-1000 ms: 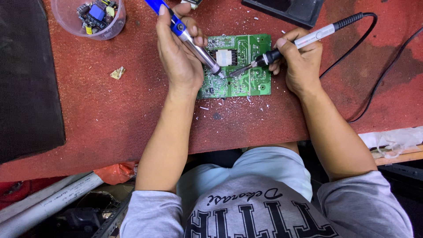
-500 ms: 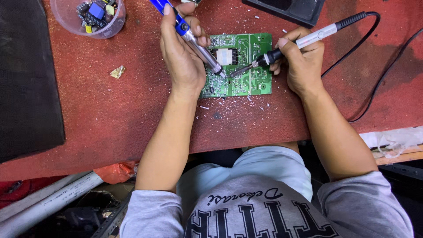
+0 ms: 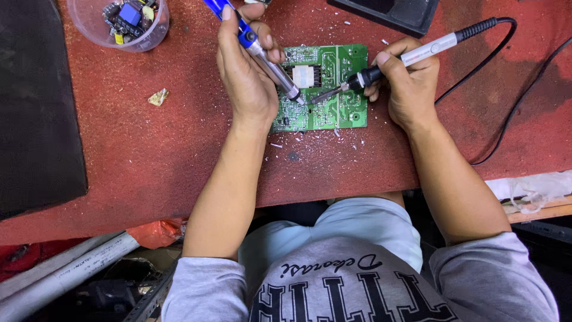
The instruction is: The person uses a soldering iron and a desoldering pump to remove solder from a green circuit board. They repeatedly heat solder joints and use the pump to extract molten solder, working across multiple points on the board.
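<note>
A green circuit board [image 3: 339, 110] lies flat on the red table top [image 3: 149, 155]. My left hand [image 3: 247, 77] grips a blue and silver desoldering pump [image 3: 271, 62], its tip resting on the board near a white component [image 3: 302, 76]. My right hand [image 3: 408, 83] holds a soldering iron [image 3: 381, 68] with a white handle and black cord; its metal tip touches the board right next to the pump's tip. Both wrists rest over the board's edges.
A clear plastic cup [image 3: 119, 21] with small electronic parts stands at the far left. A black mat [image 3: 36, 107] covers the left side. A black device [image 3: 393, 12] sits at the top. The iron's black cable [image 3: 512, 113] loops at the right. Solder bits litter the table.
My left hand and the pump have shifted very slightly; the two tool tips stay together on the same spot of the board. Nothing else moved.
</note>
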